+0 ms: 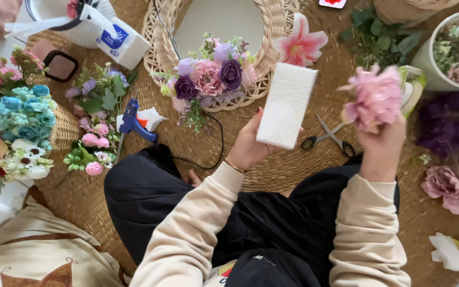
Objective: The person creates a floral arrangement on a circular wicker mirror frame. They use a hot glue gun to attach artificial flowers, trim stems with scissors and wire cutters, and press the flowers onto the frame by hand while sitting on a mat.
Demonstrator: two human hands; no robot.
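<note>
My left hand (249, 144) holds up a white rectangular foam block (287, 105) by its lower edge. My right hand (381, 143) grips a pink artificial flower (374, 98) from below, to the right of the block. Beyond both hands lies a round wicker-framed mirror (272, 32) with purple and pink flowers (211, 79) fixed on its lower left rim. A pair of scissors (329, 137) lies on the woven mat between my hands. I sit cross-legged in black trousers and a cream sweatshirt.
A blue glue gun (134, 122) lies left of my knee, its cord running to the mirror. Loose flowers (95, 127), a basket of blooms (17, 127), a pink lily (299, 45), purple and pink flowers (452, 159), and a pot of greenery (458, 48) surround me.
</note>
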